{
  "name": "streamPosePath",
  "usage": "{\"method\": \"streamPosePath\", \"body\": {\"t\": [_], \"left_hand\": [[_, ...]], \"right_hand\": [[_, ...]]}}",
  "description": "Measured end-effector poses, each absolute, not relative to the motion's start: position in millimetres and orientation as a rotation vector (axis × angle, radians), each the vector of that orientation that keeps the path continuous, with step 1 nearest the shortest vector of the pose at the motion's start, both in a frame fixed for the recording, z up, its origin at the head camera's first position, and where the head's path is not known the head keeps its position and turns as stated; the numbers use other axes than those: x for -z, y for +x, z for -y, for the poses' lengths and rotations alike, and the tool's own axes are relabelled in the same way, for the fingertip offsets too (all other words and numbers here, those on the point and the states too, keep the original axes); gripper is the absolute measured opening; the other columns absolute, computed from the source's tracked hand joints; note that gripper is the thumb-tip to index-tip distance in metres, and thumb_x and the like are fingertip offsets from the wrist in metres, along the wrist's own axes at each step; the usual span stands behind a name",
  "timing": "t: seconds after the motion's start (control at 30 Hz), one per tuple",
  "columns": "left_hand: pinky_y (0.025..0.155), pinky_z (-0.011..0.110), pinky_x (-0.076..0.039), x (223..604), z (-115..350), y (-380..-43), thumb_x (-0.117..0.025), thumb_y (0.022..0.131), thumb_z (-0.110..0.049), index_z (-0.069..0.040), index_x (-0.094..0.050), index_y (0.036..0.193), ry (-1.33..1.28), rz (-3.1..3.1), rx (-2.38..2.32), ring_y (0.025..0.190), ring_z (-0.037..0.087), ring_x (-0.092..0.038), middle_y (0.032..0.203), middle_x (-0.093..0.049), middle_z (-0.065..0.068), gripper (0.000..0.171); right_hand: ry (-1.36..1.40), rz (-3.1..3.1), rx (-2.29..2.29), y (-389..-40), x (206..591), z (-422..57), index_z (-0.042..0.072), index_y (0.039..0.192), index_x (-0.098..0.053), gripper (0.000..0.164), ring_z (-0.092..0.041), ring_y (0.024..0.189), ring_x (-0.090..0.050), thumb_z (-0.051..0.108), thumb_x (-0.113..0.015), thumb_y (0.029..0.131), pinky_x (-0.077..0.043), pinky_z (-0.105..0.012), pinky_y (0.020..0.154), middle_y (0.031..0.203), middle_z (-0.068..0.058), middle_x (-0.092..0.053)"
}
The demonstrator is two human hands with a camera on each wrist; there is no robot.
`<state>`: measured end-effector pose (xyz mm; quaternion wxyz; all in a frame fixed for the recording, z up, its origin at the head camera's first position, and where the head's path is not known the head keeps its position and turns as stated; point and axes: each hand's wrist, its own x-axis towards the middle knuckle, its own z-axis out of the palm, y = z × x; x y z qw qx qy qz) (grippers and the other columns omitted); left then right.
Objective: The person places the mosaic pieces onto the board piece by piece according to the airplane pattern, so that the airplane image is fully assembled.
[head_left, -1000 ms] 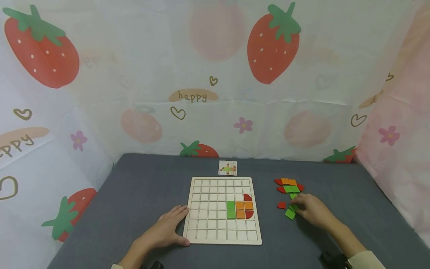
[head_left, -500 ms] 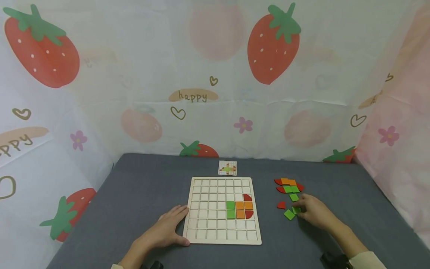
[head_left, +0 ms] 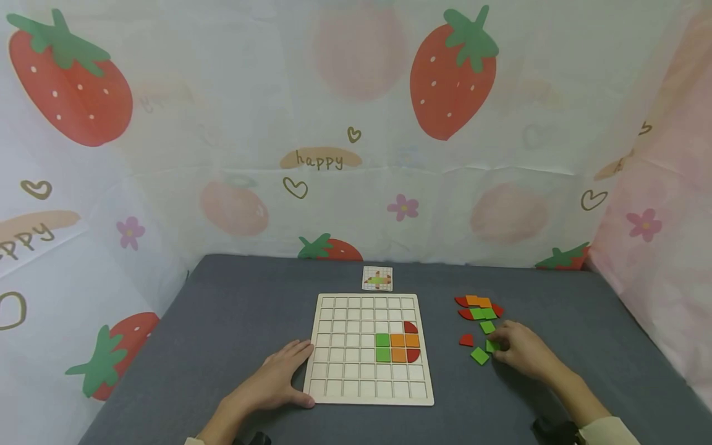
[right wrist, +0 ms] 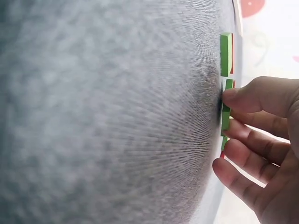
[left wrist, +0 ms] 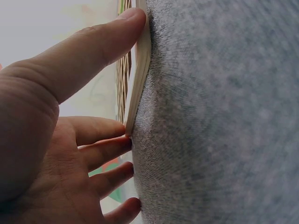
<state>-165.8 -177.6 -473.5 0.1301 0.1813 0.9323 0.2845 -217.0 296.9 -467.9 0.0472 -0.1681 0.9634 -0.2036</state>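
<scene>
A pale wooden grid board (head_left: 345, 377) lies on the cloth in the head view. My left hand (head_left: 280, 377) rests at its near left corner, thumb on the rim and fingers spread fairly straight along the side. Green, orange and red tiles fill some cells at the board's right. Right of the board, my right hand (head_left: 523, 349) pinches a green square tile (right wrist: 227, 119) between thumb and fingers; it sits at the cloth, partly hidden by them. Beside it lie another green square tile (head_left: 479, 356), a third green tile (head_left: 487, 327) and a red rounded tile (head_left: 466, 340).
Farther back on the right are rows of orange tiles (head_left: 478, 301), green and red ones. A small picture card (head_left: 377, 279) lies behind the board. The grey cloth (head_left: 250, 296) covers the table; a strawberry-printed curtain (head_left: 356, 204) hangs around it.
The green tile under my right fingers has shifted slightly right, apart from its neighbour. My right hand has moved little, and more of the upper green tile shows. The left hand stays put.
</scene>
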Motion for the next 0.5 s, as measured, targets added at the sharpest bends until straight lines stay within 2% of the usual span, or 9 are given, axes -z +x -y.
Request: {"method": "streamPosePath", "body": {"t": [0.17, 0.37, 0.5], "left_hand": [[0.111, 0.066, -0.024, 473.4, 177.2, -166.0, -0.087, 0.064, -0.034, 0.005, -0.04, 0.145, 0.524, -2.714, -0.817, 0.144, 0.045, -0.027, 0.152, -0.039, 0.021, 0.101], [0.11, 0.066, -0.025, 474.4, 177.4, -166.0, -0.087, 0.064, -0.034, 0.005, -0.041, 0.145, 0.524, -2.721, -0.801, 0.144, 0.044, -0.029, 0.152, -0.039, 0.021, 0.101], [0.11, 0.066, -0.024, 473.8, 177.1, -166.1, -0.088, 0.064, -0.034, 0.004, -0.04, 0.145, 0.515, -2.715, -0.808, 0.144, 0.044, -0.028, 0.153, -0.039, 0.021, 0.101]], "right_hand": [[-0.493, -2.947, 0.639, -217.3, 463.5, -297.8, 0.001, 0.098, -0.072, 0.023, -0.014, 0.079, -0.057, 0.008, -0.077, 0.077, -0.048, -0.031, 0.066, 0.088, -0.002, -0.061], [-0.488, -2.955, 0.667, -217.8, 459.5, -298.6, 0.0, 0.102, -0.072, 0.026, -0.011, 0.075, -0.048, 0.011, -0.076, 0.079, -0.04, -0.026, 0.061, 0.085, 0.0, -0.058], [-0.495, -2.955, 0.72, -218.5, 456.9, -295.1, 0.0, 0.105, -0.072, 0.028, -0.01, 0.074, -0.045, 0.012, -0.075, 0.08, -0.039, -0.025, 0.06, 0.086, 0.001, -0.057]]}}
